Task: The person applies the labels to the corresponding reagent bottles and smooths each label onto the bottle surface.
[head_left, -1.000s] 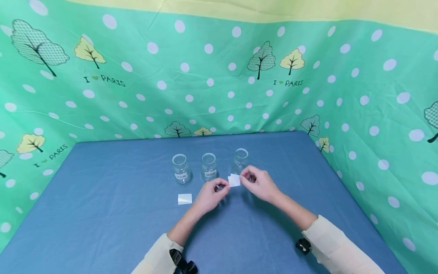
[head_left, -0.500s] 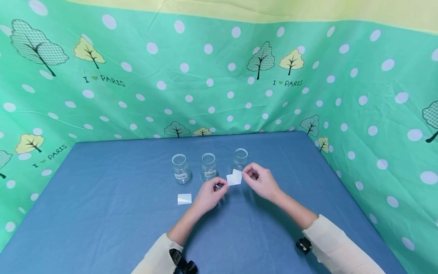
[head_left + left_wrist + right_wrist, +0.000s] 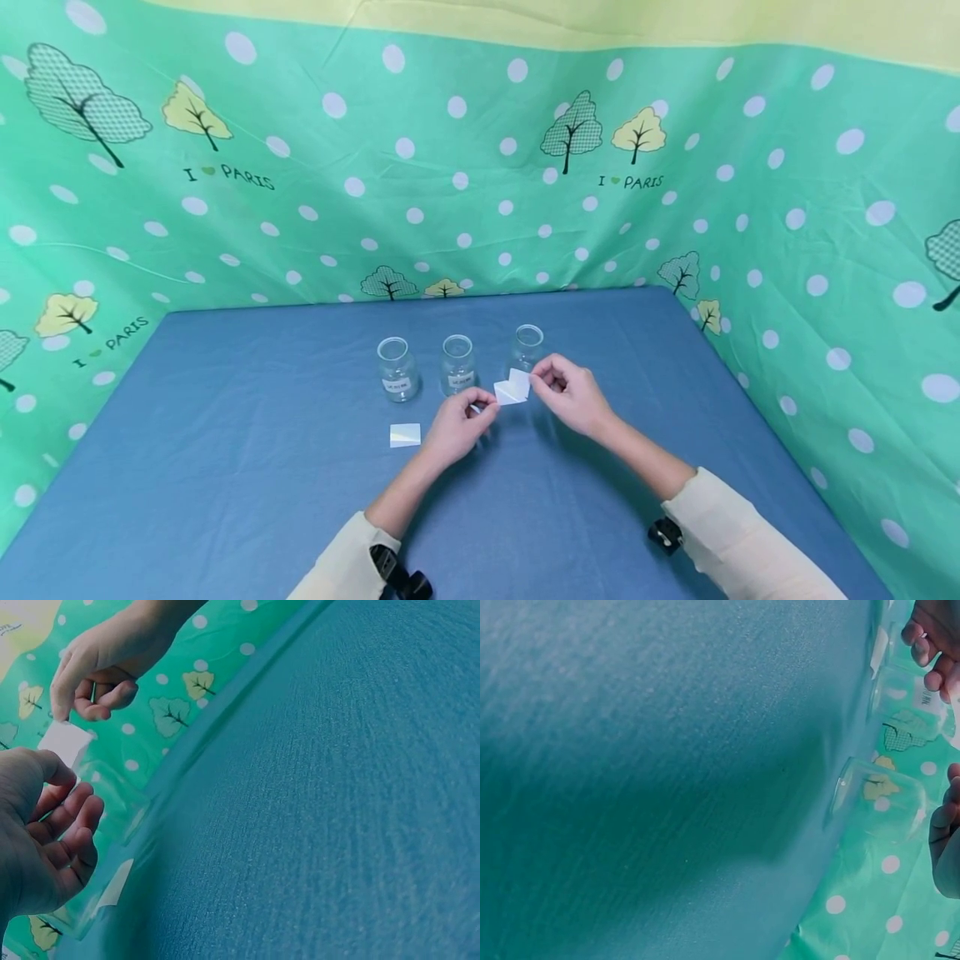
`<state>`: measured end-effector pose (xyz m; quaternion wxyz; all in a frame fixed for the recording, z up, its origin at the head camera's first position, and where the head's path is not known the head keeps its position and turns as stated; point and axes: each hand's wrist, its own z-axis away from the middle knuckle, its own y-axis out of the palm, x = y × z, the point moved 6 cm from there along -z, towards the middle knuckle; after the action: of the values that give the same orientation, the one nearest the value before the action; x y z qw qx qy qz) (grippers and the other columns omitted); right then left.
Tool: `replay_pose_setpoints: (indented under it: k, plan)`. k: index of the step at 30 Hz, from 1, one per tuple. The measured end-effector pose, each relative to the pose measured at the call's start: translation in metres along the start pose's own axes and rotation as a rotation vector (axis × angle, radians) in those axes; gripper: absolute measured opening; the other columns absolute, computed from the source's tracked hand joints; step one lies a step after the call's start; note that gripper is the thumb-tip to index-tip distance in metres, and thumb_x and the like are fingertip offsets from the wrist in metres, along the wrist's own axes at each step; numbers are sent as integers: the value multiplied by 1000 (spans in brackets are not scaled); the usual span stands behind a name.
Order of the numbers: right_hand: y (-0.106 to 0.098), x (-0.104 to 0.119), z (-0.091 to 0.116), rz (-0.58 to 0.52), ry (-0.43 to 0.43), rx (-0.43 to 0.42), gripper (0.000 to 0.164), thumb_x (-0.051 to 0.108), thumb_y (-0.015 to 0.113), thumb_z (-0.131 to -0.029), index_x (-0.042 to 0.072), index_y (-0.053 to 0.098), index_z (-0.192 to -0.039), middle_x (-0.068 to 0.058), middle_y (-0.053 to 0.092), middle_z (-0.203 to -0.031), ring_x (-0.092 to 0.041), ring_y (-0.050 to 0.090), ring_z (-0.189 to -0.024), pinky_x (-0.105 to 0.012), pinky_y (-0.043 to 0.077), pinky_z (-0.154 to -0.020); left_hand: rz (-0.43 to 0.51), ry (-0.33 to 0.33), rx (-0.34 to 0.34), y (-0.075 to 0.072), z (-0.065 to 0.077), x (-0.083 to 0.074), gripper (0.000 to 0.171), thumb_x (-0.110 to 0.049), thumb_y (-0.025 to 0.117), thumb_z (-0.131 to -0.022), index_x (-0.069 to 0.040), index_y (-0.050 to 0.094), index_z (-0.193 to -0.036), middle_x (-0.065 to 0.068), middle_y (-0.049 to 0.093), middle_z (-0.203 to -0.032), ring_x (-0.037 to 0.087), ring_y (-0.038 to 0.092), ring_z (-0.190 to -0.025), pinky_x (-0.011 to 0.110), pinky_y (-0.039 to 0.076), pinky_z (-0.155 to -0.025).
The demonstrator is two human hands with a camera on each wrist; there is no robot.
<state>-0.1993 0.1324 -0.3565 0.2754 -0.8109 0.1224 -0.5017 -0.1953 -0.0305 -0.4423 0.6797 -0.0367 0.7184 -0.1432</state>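
Note:
Two overlapping white pieces, a sticker label point(image 3: 512, 388) partly parted from its backing paper, form a V in front of the right jar. My left hand point(image 3: 462, 422) pinches the left piece at its lower corner between thumb and index finger. The right piece is pinched by my right hand point(image 3: 573, 398) at its outer edge. Which piece is the backing, I cannot tell. In the left wrist view, the white paper point(image 3: 66, 742) spans the gap between both hands. Behind them stands a clear glass jar point(image 3: 528, 343) without a visible label, its lower part hidden.
Two more glass jars, the left one point(image 3: 396, 367) and the middle one point(image 3: 458, 358), carry white printed labels on their fronts. A white paper rectangle point(image 3: 405, 435) lies on the blue tablecloth point(image 3: 262, 467). Green dotted fabric point(image 3: 315, 167) hangs behind and beside the table.
The two white pieces have spread from mostly overlapping into a V. My right hand has risen slightly, and my left has shifted a little left. The jars stay put.

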Motion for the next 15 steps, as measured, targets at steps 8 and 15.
replay_pose_setpoints:
  k: [8,15]
  plan:
    - [-1,-2,2,-10,2,-15,3,-1,59,-86,-3,61,-88,-9,58,-65,-7,44,-54,-18,38,-51,2,7,7,1,0,1,11,-13,62,-88,-4,65,-92,11,64,-78,34,61,-62,25,47,-48]
    - [-2,-4,2,-9,-11,-42,4,-1,60,-86,-5,60,-87,-10,57,-62,-6,44,-53,-17,37,-50,-10,-1,8,1,0,3,12,-15,61,-88,-5,65,-93,13,64,-77,34,61,-62,26,47,-46]
